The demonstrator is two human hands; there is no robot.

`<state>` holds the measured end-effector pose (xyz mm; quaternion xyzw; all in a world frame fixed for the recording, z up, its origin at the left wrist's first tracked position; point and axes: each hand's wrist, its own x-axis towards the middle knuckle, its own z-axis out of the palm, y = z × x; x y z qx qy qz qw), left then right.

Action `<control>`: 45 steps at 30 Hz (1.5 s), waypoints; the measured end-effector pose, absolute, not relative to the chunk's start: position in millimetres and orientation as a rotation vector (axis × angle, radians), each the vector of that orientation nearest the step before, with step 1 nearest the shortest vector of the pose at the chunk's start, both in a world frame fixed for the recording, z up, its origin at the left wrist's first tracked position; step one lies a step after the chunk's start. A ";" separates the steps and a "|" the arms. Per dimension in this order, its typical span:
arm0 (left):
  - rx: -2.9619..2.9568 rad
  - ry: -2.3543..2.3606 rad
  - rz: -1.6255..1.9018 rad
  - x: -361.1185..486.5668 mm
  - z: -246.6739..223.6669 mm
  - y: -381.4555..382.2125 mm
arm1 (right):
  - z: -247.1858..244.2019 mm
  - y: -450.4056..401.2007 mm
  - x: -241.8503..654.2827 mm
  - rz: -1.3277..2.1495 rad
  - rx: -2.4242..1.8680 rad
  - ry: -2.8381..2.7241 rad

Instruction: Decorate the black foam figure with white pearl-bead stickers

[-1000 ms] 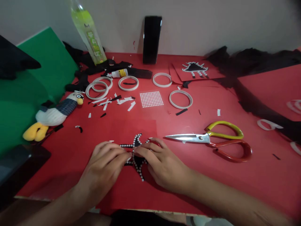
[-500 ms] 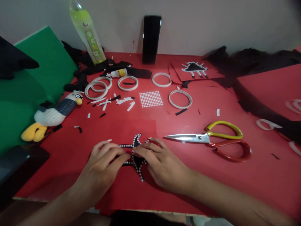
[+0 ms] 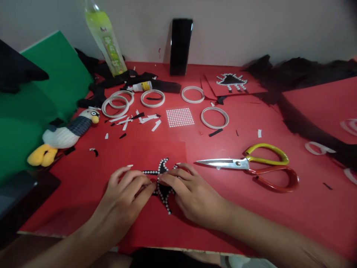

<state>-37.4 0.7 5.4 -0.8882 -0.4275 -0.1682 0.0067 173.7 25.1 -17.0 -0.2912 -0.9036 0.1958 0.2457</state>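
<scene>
A black paper cutout edged with pearl stickers lies on a sheet of red paper in front of me. My left hand is at its left side, with bent fingers closed on the beaded strips there. The left fingertips hide part of the lower strip. My right hand rests over the cutout's right part, thumb and fingers closed and pressing on its middle. Whether a loose pearl sits between the fingertips I cannot make out. Beyond the hands lies a sheet of pearl stickers.
Scissors lie right of my hands. Several tape rolls, paper scraps and a glue bottle are farther back. A phone and a drink bottle stand by the wall. A plush bird lies left; another beaded cutout is back right.
My left fingers have shifted slightly down and right, covering more of the lower beaded strip. My right hand stays on the cutout. The whole view has moved a little.
</scene>
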 end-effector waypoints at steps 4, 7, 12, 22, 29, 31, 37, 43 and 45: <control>-2.754 -1.340 -0.517 -35.1 4.4 -0.9 | -17.0 25.6 173.3 0.540 -0.798 -2.472; -2.745 -1.351 -0.520 -34.4 4.5 -0.7 | -17.4 25.3 173.6 0.548 -0.796 -2.480; -2.793 -1.383 -0.477 -36.0 10.1 -0.4 | -18.6 25.0 174.3 0.527 -0.765 -2.468; -2.920 -1.579 -0.448 -43.8 10.1 4.8 | -15.3 24.9 171.7 0.517 -0.787 -2.462; -2.938 -1.682 -0.469 -43.3 10.9 3.7 | -12.6 25.3 170.0 0.402 -0.730 -2.375; -2.950 -1.699 -0.533 -43.2 11.4 2.7 | -11.8 25.7 169.0 0.423 -0.735 -2.380; -2.974 -1.685 -0.594 -41.0 12.4 1.6 | -12.2 26.2 168.2 0.497 -0.748 -2.376; -3.083 -1.576 -0.415 -37.9 16.6 4.6 | -11.4 25.8 169.8 0.565 -0.757 -2.329; -3.078 -1.552 -0.417 -38.0 18.4 6.3 | -10.9 26.0 170.1 0.578 -0.766 -2.315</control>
